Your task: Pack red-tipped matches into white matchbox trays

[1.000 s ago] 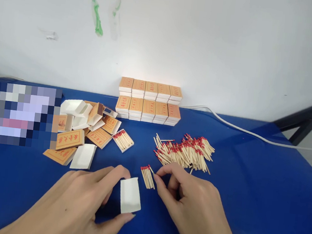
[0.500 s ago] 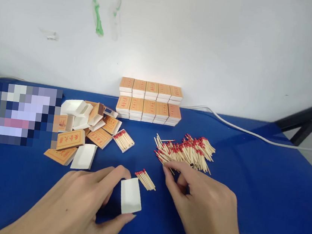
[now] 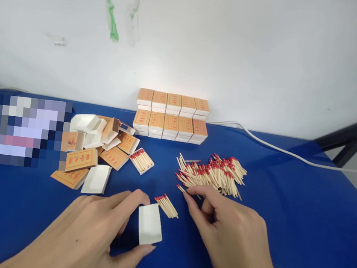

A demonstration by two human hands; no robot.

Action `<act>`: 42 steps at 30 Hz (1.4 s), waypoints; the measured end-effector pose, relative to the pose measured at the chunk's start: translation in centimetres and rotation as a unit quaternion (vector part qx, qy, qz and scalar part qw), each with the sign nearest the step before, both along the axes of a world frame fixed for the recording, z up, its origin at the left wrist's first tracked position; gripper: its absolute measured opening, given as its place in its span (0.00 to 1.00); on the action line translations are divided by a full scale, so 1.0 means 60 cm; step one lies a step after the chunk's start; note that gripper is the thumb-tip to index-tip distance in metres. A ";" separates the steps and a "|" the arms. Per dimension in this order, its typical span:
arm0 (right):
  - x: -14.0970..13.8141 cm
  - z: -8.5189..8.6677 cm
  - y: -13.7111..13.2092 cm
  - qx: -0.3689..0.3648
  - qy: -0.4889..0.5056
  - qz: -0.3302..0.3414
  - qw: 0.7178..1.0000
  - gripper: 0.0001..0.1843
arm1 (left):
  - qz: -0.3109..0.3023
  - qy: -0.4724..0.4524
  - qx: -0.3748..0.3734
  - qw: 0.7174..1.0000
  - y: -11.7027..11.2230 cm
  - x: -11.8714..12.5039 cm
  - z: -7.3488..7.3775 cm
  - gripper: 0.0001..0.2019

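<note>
My left hand (image 3: 90, 231) grips a white matchbox tray (image 3: 149, 224) between thumb and forefinger, holding it on the blue table (image 3: 301, 217). Just beyond the tray lies a small bundle of red-tipped matches (image 3: 167, 205). My right hand (image 3: 231, 239) has its fingers curled, and its thumb and fingertips pinch at the near edge of a big loose pile of matches (image 3: 212, 174). I cannot make out whether any match is held.
A heap of orange matchbox sleeves and white trays (image 3: 96, 150) lies at the left, with one filled open tray (image 3: 142, 161) beside it. Two rows of stacked closed matchboxes (image 3: 171, 116) stand against the white wall. A white cable (image 3: 276, 149) runs along the back right.
My right hand left the small bundle and moved up and right to the big pile's near edge. The bundle turned slightly. My left hand kept still on the tray.
</note>
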State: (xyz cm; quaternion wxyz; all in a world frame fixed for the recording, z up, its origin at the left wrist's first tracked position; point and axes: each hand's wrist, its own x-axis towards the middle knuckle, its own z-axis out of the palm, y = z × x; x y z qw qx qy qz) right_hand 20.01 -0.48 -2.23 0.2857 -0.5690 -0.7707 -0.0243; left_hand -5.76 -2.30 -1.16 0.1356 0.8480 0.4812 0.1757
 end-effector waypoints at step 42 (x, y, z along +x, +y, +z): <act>-0.017 -0.011 -0.008 -0.126 0.142 0.040 0.981 0.13 | -0.009 -0.007 0.019 1.000 0.004 0.009 0.007 0.24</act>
